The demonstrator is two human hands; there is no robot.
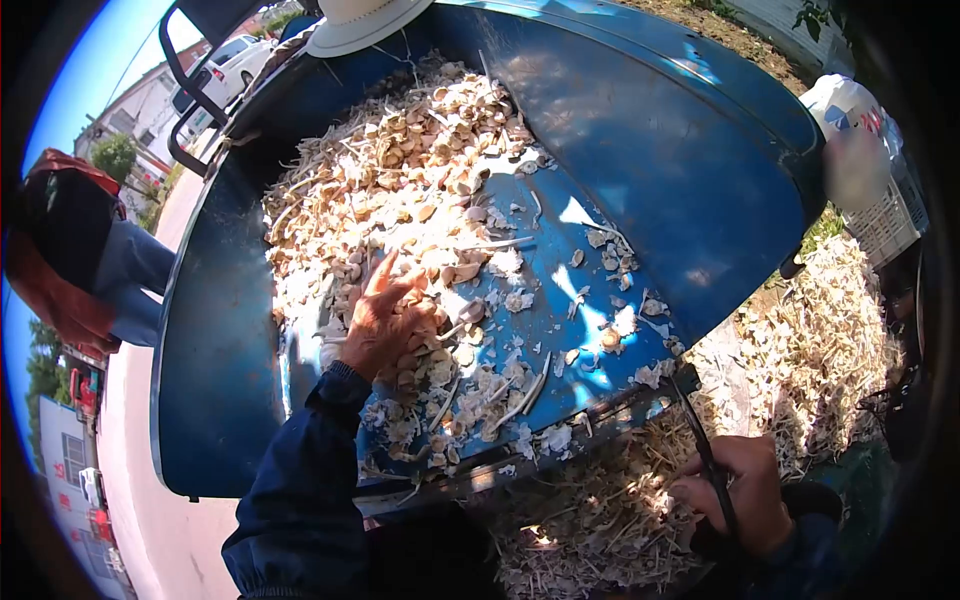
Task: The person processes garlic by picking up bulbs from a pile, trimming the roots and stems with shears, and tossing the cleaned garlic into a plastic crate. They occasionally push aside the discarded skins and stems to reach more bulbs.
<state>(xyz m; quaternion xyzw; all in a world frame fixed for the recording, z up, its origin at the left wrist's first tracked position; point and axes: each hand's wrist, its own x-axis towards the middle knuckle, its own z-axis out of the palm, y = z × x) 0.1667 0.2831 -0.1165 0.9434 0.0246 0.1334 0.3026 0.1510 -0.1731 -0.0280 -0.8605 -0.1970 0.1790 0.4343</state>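
So the garlic pile (420,170) sits inside a big blue tub (680,170). It's heaped thick up toward the far end and thins out to loose cloves and papery skins on the bare blue bottom nearer me. Half of it is in hard sun and the rest is in the tub's own shadow.

My left hand (385,320) lies flat on the near part of the pile with the fingers spread wide and the palm down on the cloves, not pinching anything. My dark blue sleeve (300,480) runs up to it from the bottom of the view.

My right hand (745,495) is down low, outside the tub's near edge, curled tight around a thin black handle (700,440) that runs up toward the rim. I can't tell if it's a rod or a strap.

Under that hand and off to the right, dry stalks and husks (820,330) are heaped all over the ground. Past them there's a white basket (890,225) with a white bag (850,110) on top.

At the far end of the tub there's a white hat (360,22). On the left, someone in a red jacket and jeans (70,250) stands beside the tub, and a white car (232,62) is parked behind.
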